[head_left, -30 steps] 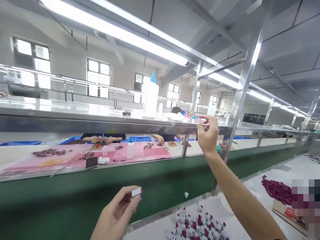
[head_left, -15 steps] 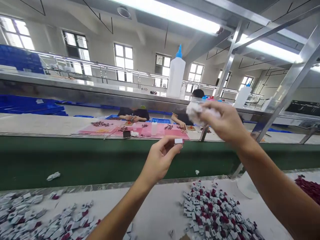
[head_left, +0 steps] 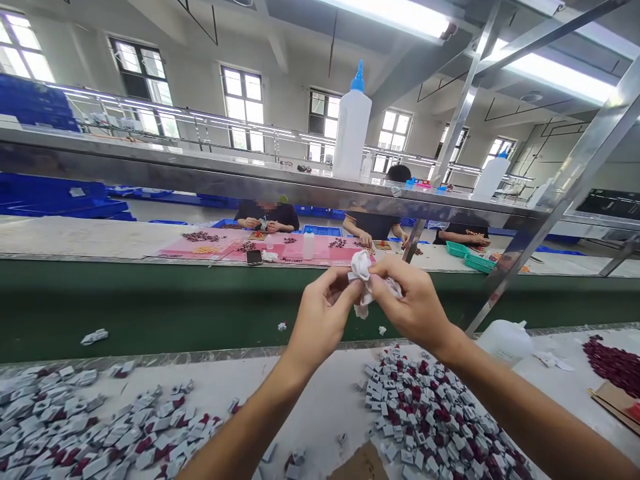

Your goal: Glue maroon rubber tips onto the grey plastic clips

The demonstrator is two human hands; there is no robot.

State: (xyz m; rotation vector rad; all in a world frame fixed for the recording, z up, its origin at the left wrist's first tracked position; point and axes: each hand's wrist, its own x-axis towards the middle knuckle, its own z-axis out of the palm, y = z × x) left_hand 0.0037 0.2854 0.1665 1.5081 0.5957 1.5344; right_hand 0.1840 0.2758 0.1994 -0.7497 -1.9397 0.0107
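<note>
Near the centre of the view, my left hand (head_left: 323, 313) pinches a small white and dark-red piece, now mostly hidden behind a cloth; only a pale edge of it shows. A crumpled white cloth (head_left: 361, 267) is gripped in the fingers of my right hand (head_left: 415, 300) and pressed against the piece. Both hands meet above the green belt. Below them to the right lies a heap of grey and dark-red pieces (head_left: 425, 413), and a similar spread of pieces (head_left: 115, 427) covers the lower left.
A steel shelf (head_left: 200, 167) crosses ahead, bearing a white bottle with a blue tip (head_left: 351, 133). A slanted metal post (head_left: 545, 220) stands at right, near a white plastic container (head_left: 505, 340). Across the green belt (head_left: 150, 307), several people sit at a table with a pink mat (head_left: 230, 250).
My right hand has come down and left with the cloth, which now touches the piece in my left hand. The view has shifted slightly, showing green baskets and another person at right.
</note>
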